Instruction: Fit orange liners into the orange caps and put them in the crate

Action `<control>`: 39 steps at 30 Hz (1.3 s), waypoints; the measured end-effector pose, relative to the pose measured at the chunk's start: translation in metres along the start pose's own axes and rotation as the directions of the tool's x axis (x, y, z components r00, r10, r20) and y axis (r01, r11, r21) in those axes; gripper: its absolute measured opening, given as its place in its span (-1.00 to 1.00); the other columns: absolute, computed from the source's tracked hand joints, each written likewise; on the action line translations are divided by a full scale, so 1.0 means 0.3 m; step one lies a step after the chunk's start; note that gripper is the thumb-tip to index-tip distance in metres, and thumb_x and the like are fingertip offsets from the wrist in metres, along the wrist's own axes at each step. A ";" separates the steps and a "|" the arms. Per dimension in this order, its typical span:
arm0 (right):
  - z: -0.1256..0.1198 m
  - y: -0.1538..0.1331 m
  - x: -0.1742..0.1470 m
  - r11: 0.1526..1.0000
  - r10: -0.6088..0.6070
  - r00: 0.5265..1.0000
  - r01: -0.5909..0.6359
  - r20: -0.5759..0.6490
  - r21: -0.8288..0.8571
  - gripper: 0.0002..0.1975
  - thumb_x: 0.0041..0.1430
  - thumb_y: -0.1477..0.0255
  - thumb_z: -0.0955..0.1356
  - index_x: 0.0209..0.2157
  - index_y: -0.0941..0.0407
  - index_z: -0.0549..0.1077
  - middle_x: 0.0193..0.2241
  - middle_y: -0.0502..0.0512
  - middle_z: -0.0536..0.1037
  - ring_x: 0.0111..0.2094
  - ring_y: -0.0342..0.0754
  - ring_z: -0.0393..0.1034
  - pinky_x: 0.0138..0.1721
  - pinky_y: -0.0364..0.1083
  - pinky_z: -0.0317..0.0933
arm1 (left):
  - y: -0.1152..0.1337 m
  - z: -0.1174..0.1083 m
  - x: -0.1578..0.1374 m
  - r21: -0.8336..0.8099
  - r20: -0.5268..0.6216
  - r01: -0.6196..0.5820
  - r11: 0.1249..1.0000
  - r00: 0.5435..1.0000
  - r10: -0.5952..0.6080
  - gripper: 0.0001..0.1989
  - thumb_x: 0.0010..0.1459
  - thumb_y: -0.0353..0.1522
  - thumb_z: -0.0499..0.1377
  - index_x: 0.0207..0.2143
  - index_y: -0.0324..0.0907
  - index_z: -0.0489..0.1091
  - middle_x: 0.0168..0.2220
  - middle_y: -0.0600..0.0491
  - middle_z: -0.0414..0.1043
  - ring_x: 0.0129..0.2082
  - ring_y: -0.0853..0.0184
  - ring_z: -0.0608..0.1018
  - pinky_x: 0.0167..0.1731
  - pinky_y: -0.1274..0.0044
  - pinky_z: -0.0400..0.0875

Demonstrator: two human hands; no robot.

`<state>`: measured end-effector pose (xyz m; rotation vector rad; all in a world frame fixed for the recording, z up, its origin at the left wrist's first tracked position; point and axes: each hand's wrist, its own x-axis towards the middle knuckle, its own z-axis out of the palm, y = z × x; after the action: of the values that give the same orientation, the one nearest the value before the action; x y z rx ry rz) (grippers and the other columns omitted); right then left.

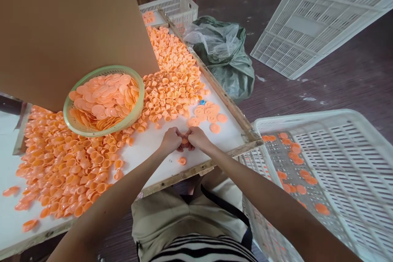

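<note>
My left hand point(172, 140) and my right hand point(197, 137) meet over the white tabletop point(153, 159). Fingers of both are closed around one small orange plastic piece point(184, 141), mostly hidden by them, so its exact shape does not show. Just below them on the table lies a loose orange plastic cup-like part point(182, 161). Beyond my right hand are several flat round orange discs point(215, 127) with a small blue piece point(202, 102) by them. A heap of small orange cups point(172, 90) spreads behind my hands, and another heap point(73, 168) lies to the left.
A pale green basket point(101, 133) full of orange discs sits among the cups, before a large brown board point(70, 20). Wooden strips point(221, 82) edge the table. At right stands a white crate point(340, 116) with several orange pieces; another crate point(307, 28) and green bag point(236, 77) lie beyond.
</note>
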<state>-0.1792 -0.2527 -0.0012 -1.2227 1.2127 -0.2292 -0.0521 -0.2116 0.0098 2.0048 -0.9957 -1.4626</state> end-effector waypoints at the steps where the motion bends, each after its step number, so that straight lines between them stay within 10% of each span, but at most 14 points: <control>1: 0.004 0.006 0.001 1.000 -0.004 1.000 0.004 -0.015 0.009 -0.85 0.04 0.63 0.28 -0.45 0.12 0.22 -0.77 -0.02 0.40 -0.75 -0.07 0.33 -0.72 -0.19 0.18 | -0.007 0.005 0.000 -0.010 -0.010 -0.003 1.000 1.000 0.003 -0.87 0.09 -0.45 0.13 -0.37 -0.18 0.16 -0.73 0.10 0.34 -0.73 0.27 0.48 -0.67 0.52 0.40; 9: 0.044 0.044 -0.047 0.986 -0.132 0.986 0.141 -0.102 0.094 -0.92 0.15 0.52 0.25 -0.43 0.11 0.24 -0.75 -0.06 0.38 -0.76 -0.13 0.27 -0.70 -0.19 0.15 | -0.052 0.025 -0.066 0.069 -0.013 -0.179 0.981 0.984 0.180 -0.88 0.26 -0.28 -0.05 -0.27 -0.14 0.15 -0.71 0.16 0.32 -0.75 0.31 0.41 -0.68 0.52 0.32; 12: -0.014 0.075 -0.142 0.962 -0.244 0.936 0.268 -0.254 0.061 -0.92 0.15 0.42 0.25 -0.41 0.11 0.30 -0.66 -0.03 0.44 -0.70 -0.15 0.29 -0.63 -0.18 0.18 | -0.060 -0.024 -0.108 0.326 -0.146 -0.365 0.872 0.892 0.427 -0.81 0.22 -0.21 0.04 -0.27 -0.15 0.25 -0.51 0.08 0.42 -0.57 0.33 0.48 -0.51 0.51 0.37; 16: -0.247 0.233 -0.328 0.876 -0.457 0.598 0.432 -0.658 -0.216 -0.71 0.09 0.20 0.28 -0.34 0.14 0.41 -0.40 0.16 0.55 -0.38 -0.02 0.42 -0.33 -0.07 0.27 | -0.084 -0.139 -0.117 0.687 -0.384 -0.274 0.673 0.650 0.656 -0.78 0.19 -0.30 0.09 -0.11 -0.17 0.29 -0.09 -0.09 0.36 -0.17 0.22 0.48 -0.20 0.43 0.36; 19: -0.468 0.410 -0.446 0.948 -0.310 0.370 0.189 -0.876 -0.255 -0.64 0.03 0.16 0.27 -0.36 0.20 0.45 -0.41 0.25 0.54 -0.37 0.07 0.40 -0.33 -0.01 0.23 | -0.109 -0.208 -0.081 0.787 -0.351 -0.160 0.596 0.678 0.645 -0.78 0.19 -0.36 0.09 -0.09 -0.19 0.27 -0.08 -0.12 0.32 -0.10 0.15 0.43 -0.15 0.38 0.32; 22: -0.612 0.570 -0.519 0.980 -0.167 0.312 -0.053 -0.935 -0.193 -0.65 -0.01 0.19 0.30 -0.37 0.20 0.47 -0.44 0.26 0.53 -0.42 0.11 0.38 -0.38 0.03 0.18 | -0.124 -0.219 -0.046 0.802 -0.302 -0.179 0.570 0.701 0.646 -0.80 0.20 -0.38 0.07 -0.10 -0.18 0.26 -0.14 -0.08 0.34 -0.12 0.16 0.42 -0.16 0.40 0.31; 27: -0.599 0.614 -0.502 0.981 -0.155 0.361 -0.055 -0.920 -0.187 -0.64 -0.03 0.22 0.29 -0.30 0.21 0.49 -0.40 0.26 0.54 -0.46 0.06 0.37 -0.41 0.00 0.19 | -0.113 -0.153 -0.053 0.811 -0.231 -0.256 0.526 0.687 0.689 -0.78 0.21 -0.44 0.01 -0.08 -0.16 0.26 -0.13 -0.07 0.33 -0.11 0.20 0.40 -0.14 0.42 0.29; 33: -0.402 0.327 -0.303 0.853 -0.516 0.554 0.260 -0.653 -0.452 -0.70 0.12 0.25 0.23 -0.29 0.16 0.46 -0.32 0.18 0.54 -0.35 -0.03 0.39 -0.24 -0.06 0.23 | -0.092 -0.117 -0.094 0.904 0.004 -0.298 0.307 0.722 0.692 -0.72 0.19 -0.51 -0.02 -0.11 -0.17 0.37 -0.15 -0.10 0.29 -0.12 0.18 0.38 -0.11 0.37 0.26; 39: -0.274 0.136 -0.113 0.789 -0.410 0.759 0.017 -0.505 -0.615 -0.74 0.13 0.28 0.34 -0.23 0.17 0.43 -0.18 0.21 0.49 -0.21 0.02 0.40 -0.22 -0.08 0.18 | -0.133 -0.100 -0.196 0.820 -0.036 -0.383 0.426 0.709 0.705 -0.68 0.20 -0.38 0.06 0.02 -0.17 0.29 -0.05 -0.10 0.29 -0.06 0.18 0.39 -0.06 0.38 0.28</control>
<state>-0.2768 -0.2606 -0.0023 -1.9398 1.7905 -0.4992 -0.0227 -0.1424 0.0266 1.9765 -2.0910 -0.2012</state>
